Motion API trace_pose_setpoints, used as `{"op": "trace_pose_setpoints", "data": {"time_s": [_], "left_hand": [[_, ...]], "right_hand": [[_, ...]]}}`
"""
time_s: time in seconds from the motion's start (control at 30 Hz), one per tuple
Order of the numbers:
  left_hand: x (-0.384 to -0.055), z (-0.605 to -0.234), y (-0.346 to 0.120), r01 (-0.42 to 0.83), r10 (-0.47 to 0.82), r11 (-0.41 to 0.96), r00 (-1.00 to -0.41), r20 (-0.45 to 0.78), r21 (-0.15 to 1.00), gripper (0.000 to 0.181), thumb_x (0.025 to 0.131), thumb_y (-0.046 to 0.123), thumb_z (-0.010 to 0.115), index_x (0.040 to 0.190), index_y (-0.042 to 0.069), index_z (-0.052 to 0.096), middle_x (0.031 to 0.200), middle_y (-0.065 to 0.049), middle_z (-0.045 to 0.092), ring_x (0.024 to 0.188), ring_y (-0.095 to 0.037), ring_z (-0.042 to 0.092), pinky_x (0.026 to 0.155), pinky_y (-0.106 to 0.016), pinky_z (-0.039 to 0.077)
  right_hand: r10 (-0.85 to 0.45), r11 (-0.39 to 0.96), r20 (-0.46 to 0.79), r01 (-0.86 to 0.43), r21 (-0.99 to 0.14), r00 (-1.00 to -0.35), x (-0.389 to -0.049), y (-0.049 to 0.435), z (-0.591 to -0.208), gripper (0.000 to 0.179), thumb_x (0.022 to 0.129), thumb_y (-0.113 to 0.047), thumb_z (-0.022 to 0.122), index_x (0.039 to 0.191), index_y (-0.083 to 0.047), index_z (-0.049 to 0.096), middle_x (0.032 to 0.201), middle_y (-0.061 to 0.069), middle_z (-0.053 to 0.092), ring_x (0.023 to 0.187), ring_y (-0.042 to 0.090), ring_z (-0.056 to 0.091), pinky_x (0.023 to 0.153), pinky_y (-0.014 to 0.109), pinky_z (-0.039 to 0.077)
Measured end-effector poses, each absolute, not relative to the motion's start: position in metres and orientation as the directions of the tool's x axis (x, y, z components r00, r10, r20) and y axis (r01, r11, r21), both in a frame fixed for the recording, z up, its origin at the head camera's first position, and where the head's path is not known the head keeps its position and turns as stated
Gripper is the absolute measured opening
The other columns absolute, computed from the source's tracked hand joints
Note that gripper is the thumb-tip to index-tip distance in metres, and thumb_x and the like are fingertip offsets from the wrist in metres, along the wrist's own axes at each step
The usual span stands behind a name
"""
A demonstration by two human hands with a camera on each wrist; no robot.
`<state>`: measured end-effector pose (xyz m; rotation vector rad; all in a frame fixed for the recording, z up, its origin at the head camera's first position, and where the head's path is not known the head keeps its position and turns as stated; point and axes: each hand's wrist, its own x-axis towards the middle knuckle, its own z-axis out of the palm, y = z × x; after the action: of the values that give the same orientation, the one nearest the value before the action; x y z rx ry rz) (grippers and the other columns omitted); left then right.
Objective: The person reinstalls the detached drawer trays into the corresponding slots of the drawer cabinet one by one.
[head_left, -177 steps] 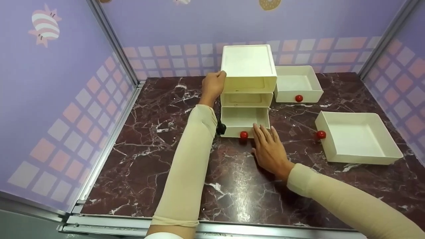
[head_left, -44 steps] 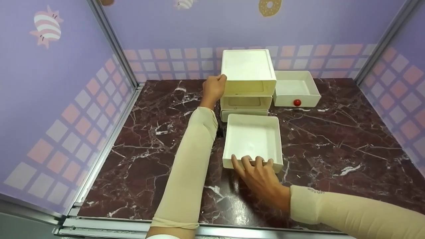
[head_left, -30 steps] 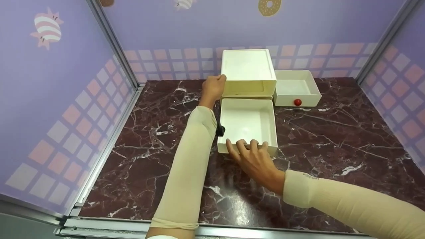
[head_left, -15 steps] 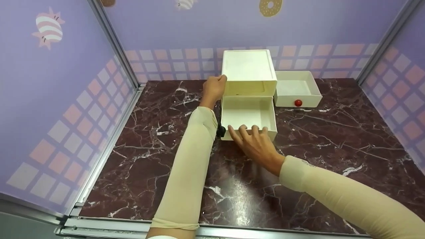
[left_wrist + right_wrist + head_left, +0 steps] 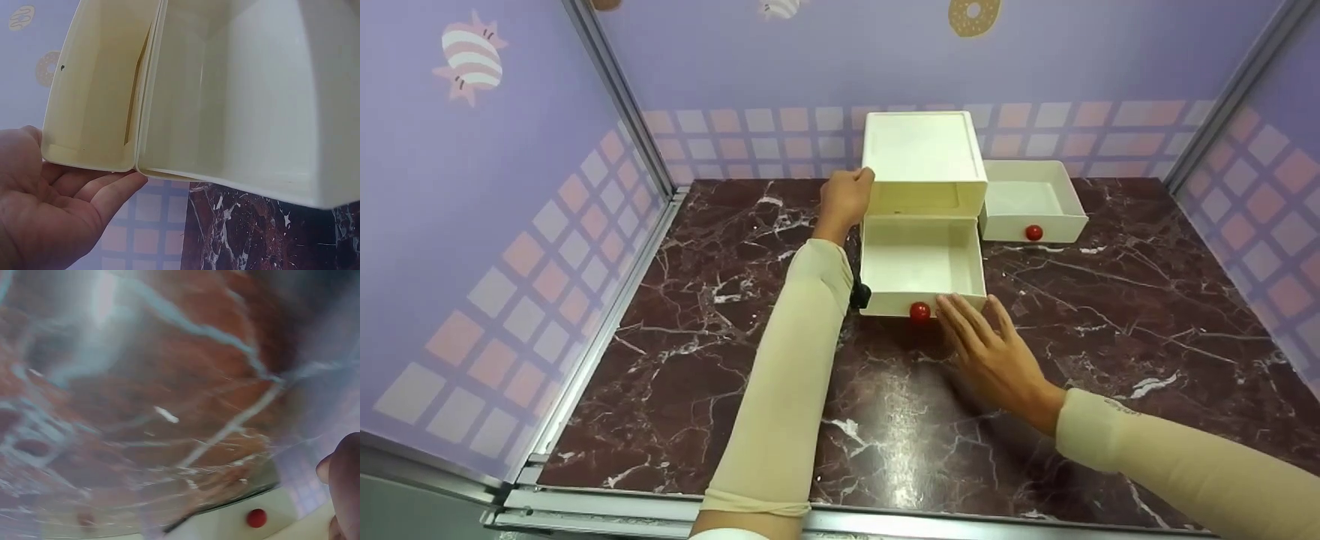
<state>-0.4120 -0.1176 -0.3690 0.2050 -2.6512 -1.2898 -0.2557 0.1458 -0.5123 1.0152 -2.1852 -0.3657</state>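
Lettering: a small dark mark on the cuff of the right sleeve (image 5: 1177, 446), too small to read. Cabinet (image 5: 922, 146): glossy off-white plastic, box-shaped, flat top with a raised border, standing near the middle of the worktop's far edge; upper compartment open at the front, its interior yellowish in tone. Drawer (image 5: 889, 303): same white plastic, shallow and square-cornered, set below that compartment and drawn well out toward the worktop's centre; round, shiny red knob (image 5: 919, 312) on its front. Second drawer (image 5: 1005, 228): matching, with a red knob (image 5: 1033, 232), lying just right of the cabinet, toward the worktop's far right corner, its front facing the near edge. Left hand (image 5: 846, 199): bent fingers along the cabinet's left side, thumb at the upper front corner, gripping that corner. Right hand (image 5: 1001, 367): fingers extended, tips touching the drawer's front right of its knob, grasping nothing. Left sleeve (image 5: 780, 375): cream stretch fabric like the right, gathered at its lower end; small black fitting (image 5: 860, 295) beside the cuff. Worktop (image 5: 660, 412): polished dark-red marble pattern, white veins, metal rail (image 5: 960, 517) along the near edge. Wall panels (image 5: 810, 60): lilac, printed with pink-and-white checks, a doughnut and striped sweets.
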Motion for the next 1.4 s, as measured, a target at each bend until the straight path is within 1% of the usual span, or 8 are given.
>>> {"op": "trace_pose_setpoints", "data": {"time_s": [0.33, 0.67, 0.73, 0.8, 0.87, 0.93, 1.17, 1.4], "left_hand": [[-0.411, -0.369, -0.118, -0.05, -0.214, 0.616, -0.971, 0.107, 0.786, 0.049, 0.103, 0.038, 0.044, 0.058, 0.02, 0.036, 0.062, 0.002, 0.042, 0.079, -0.022, 0.054, 0.07, -0.028, 0.042], [-0.412, -0.369, -0.116, -0.052, -0.212, 0.645, -0.971, 0.114, 0.763, 0.048, 0.103, 0.038, 0.044, 0.059, 0.02, 0.04, 0.08, -0.005, 0.06, 0.089, -0.025, 0.058, 0.087, -0.036, 0.052], [-0.412, -0.369, -0.116, -0.046, -0.208, 0.644, -0.971, 0.117, 0.764, 0.048, 0.103, 0.038, 0.044, 0.058, 0.02, 0.038, 0.075, -0.003, 0.056, 0.087, -0.024, 0.057, 0.086, -0.035, 0.051], [-0.411, -0.369, -0.117, -0.038, -0.201, 0.644, -0.972, 0.121, 0.764, 0.048, 0.103, 0.037, 0.043, 0.059, 0.021, 0.036, 0.072, -0.002, 0.051, 0.086, -0.024, 0.056, 0.085, -0.035, 0.051], [-0.411, -0.369, -0.118, -0.038, -0.202, 0.644, -0.972, 0.121, 0.764, 0.047, 0.103, 0.038, 0.043, 0.059, 0.021, 0.036, 0.073, -0.002, 0.051, 0.087, -0.024, 0.056, 0.087, -0.036, 0.05], [-0.41, -0.369, -0.119, -0.043, -0.209, 0.644, -0.97, 0.122, 0.764, 0.047, 0.103, 0.038, 0.043, 0.06, 0.021, 0.037, 0.076, -0.003, 0.055, 0.089, -0.024, 0.056, 0.089, -0.037, 0.051], [-0.41, -0.372, -0.12, -0.058, -0.212, 0.631, -0.972, 0.099, 0.774, 0.046, 0.104, 0.039, 0.043, 0.062, 0.02, 0.041, 0.081, -0.006, 0.059, 0.09, -0.024, 0.059, 0.088, -0.036, 0.052], [-0.41, -0.368, -0.118, -0.055, -0.205, 0.638, -0.973, 0.101, 0.768, 0.046, 0.104, 0.04, 0.043, 0.063, 0.02, 0.045, 0.089, -0.01, 0.065, 0.092, -0.024, 0.06, 0.089, -0.037, 0.052]], "right_hand": [[-0.753, 0.658, 0.446, -0.558, 0.505, -0.484, -0.278, 0.145, -0.508, 0.078, 0.086, -0.037, 0.073, 0.15, -0.004, 0.045, 0.165, 0.014, 0.031, 0.15, 0.032, 0.037, 0.117, 0.06, 0.034], [-0.715, 0.699, 0.497, -0.512, 0.5, -0.492, -0.315, 0.129, -0.496, 0.059, 0.098, -0.022, 0.057, 0.149, 0.003, 0.044, 0.16, 0.019, 0.039, 0.146, 0.035, 0.044, 0.113, 0.06, 0.039], [-0.727, 0.686, 0.515, -0.512, 0.517, -0.454, -0.312, 0.123, -0.493, 0.052, 0.099, -0.016, 0.05, 0.147, 0.005, 0.047, 0.148, 0.025, 0.052, 0.131, 0.037, 0.058, 0.104, 0.054, 0.049], [-0.734, 0.676, 0.543, -0.517, 0.526, -0.408, -0.309, 0.115, -0.488, 0.048, 0.1, -0.009, 0.041, 0.144, 0.006, 0.05, 0.122, 0.027, 0.066, 0.102, 0.035, 0.07, 0.083, 0.045, 0.059], [-0.73, 0.675, 0.57, -0.529, 0.515, -0.377, -0.31, 0.105, -0.483, 0.044, 0.099, -0.004, 0.042, 0.139, 0.006, 0.055, 0.095, 0.022, 0.069, 0.072, 0.029, 0.068, 0.06, 0.039, 0.057], [-0.716, 0.685, 0.591, -0.535, 0.494, -0.372, -0.314, 0.095, -0.478, 0.04, 0.097, -0.003, 0.046, 0.135, 0.004, 0.06, 0.082, 0.017, 0.064, 0.057, 0.025, 0.059, 0.046, 0.038, 0.05], [-0.67, 0.721, 0.626, -0.551, 0.42, -0.399, -0.332, 0.078, -0.479, 0.026, 0.093, -0.001, 0.056, 0.114, 0.01, 0.066, 0.082, 0.017, 0.059, 0.061, 0.028, 0.06, 0.045, 0.04, 0.05], [-0.655, 0.734, 0.645, -0.535, 0.418, -0.394, -0.34, 0.077, -0.482, 0.026, 0.095, -0.002, 0.056, 0.115, 0.013, 0.065, 0.08, 0.015, 0.057, 0.061, 0.027, 0.058, 0.043, 0.04, 0.05]]}}
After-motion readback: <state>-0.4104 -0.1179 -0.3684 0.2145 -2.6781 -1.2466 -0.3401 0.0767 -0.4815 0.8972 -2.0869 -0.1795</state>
